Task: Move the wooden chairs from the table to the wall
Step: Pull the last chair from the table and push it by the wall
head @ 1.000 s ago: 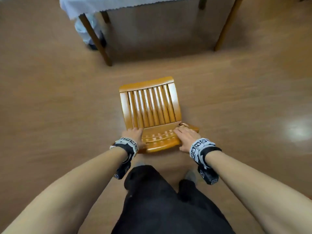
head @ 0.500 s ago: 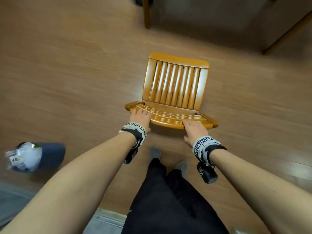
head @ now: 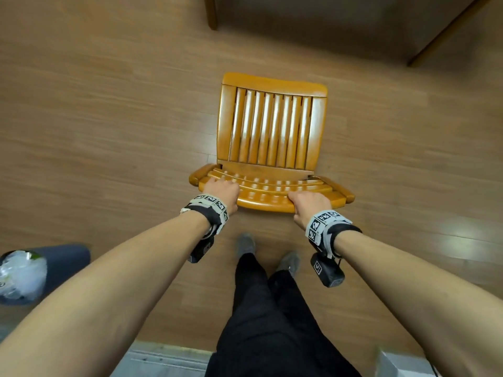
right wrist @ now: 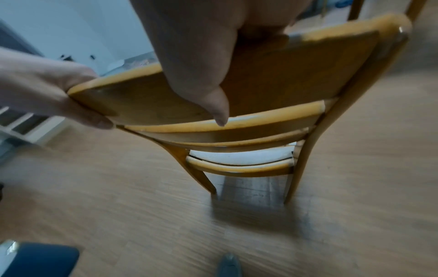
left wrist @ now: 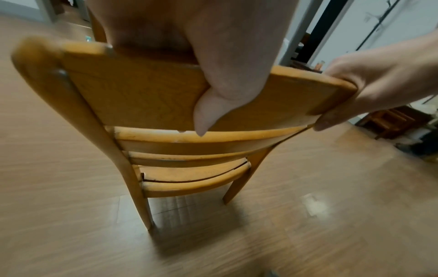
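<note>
A honey-coloured wooden chair (head: 272,126) with a slatted seat stands in front of me on the wood floor, its back towards me. My left hand (head: 221,190) grips the left part of the top rail (left wrist: 147,90), thumb down its rear face. My right hand (head: 309,204) grips the right part of the same rail (right wrist: 296,75), thumb behind and fingers over the front. The wrist views show the chair's rear legs (left wrist: 142,202) close to the floor; I cannot tell whether they touch it.
Two table legs (head: 211,12) (head: 446,34) stand beyond the chair at the top. A dark bin with a white liner (head: 24,273) sits at my lower left. A pale skirting edge (head: 168,357) runs right behind my feet (head: 246,243). Bare floor lies on both sides.
The chair has come away from the white-clothed table and swung round with me. The bin and the skirting behind me have come into view. Both hands kept their grip on the top rail.
</note>
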